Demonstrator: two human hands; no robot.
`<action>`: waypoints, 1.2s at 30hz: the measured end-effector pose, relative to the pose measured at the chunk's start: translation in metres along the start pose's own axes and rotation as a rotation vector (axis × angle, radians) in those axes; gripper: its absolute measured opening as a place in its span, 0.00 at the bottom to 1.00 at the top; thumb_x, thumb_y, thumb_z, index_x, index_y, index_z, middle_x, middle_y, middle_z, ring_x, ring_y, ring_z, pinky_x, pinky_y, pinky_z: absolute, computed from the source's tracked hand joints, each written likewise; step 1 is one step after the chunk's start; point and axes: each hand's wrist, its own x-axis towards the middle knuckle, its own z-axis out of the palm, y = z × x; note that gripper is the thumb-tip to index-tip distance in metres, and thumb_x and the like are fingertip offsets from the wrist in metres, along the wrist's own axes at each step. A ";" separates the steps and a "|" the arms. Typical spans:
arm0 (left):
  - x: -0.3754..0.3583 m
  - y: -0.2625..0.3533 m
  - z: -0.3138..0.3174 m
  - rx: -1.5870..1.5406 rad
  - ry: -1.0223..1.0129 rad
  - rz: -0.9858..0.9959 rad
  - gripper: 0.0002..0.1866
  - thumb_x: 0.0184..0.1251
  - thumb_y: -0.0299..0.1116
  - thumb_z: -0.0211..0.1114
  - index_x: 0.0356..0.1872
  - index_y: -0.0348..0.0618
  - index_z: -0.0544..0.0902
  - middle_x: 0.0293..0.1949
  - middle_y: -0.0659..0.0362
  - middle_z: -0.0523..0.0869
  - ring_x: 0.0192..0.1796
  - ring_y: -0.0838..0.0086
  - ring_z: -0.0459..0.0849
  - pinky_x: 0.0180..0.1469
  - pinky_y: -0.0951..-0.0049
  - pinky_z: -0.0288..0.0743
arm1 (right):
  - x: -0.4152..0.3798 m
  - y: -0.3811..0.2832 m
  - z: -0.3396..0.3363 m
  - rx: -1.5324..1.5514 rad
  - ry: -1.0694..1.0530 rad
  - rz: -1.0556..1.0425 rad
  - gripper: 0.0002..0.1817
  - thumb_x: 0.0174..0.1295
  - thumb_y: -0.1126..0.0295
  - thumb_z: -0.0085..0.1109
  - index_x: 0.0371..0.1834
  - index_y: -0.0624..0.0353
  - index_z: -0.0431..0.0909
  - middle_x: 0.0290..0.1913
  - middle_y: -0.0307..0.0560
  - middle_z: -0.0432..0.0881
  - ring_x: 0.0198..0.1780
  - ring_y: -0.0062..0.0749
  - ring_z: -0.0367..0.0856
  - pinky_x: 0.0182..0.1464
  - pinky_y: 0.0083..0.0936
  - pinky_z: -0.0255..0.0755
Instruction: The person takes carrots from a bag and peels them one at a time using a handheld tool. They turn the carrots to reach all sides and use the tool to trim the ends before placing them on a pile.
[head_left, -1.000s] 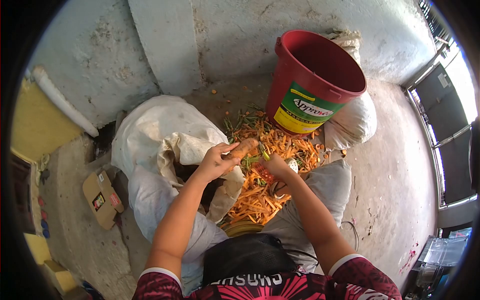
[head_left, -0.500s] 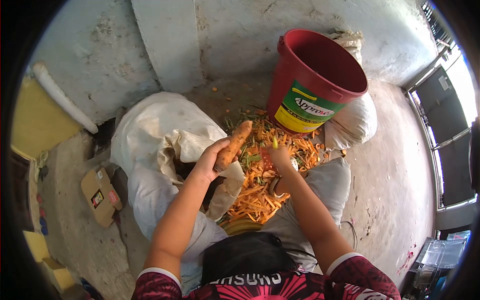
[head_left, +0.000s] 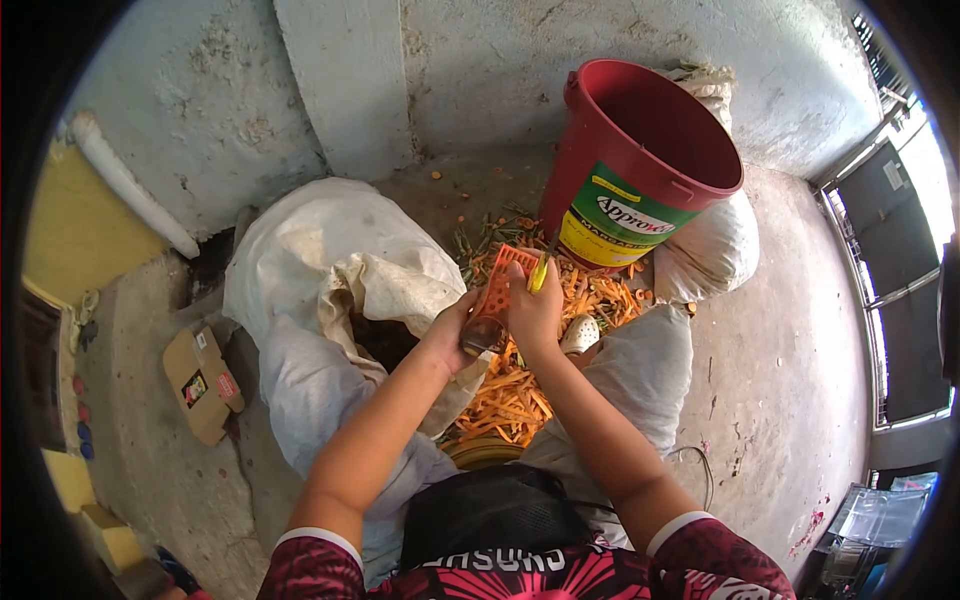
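Note:
My left hand (head_left: 452, 328) is closed around a carrot (head_left: 484, 336), its dark blunt end toward me. Over the carrot's upper part lies an orange perforated piece (head_left: 502, 283), which looks like plastic; it hides most of the carrot. My right hand (head_left: 535, 308) is closed and grips the edge of this piece. Along the same hand sticks up a slim yellow-handled tool (head_left: 539, 272), with a thin dark tip like a knife blade. Beneath both hands, a heap of orange peelings (head_left: 500, 400) covers the floor between my legs.
A white sack (head_left: 330, 235) with a rolled-open mouth stands at my left. Ahead on the right is a tall red bucket (head_left: 600, 150), with another filled sack (head_left: 715, 250) behind it. Cut cardboard (head_left: 200, 390) lies at far left. A white clog (head_left: 580, 335) shows among the peelings.
Both hands have come together. The carrot has been lowered and tilted in my left hand, and my right hand has brought the orange perforated piece over it.

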 end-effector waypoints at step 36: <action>-0.023 0.011 0.017 0.369 0.202 -0.095 0.18 0.62 0.46 0.46 0.41 0.40 0.70 0.28 0.57 0.76 0.27 0.74 0.76 0.25 0.76 0.73 | 0.083 0.028 -0.058 -0.237 0.390 -0.153 0.09 0.60 0.69 0.46 0.38 0.64 0.68 0.29 0.47 0.74 0.29 0.29 0.72 0.32 0.26 0.65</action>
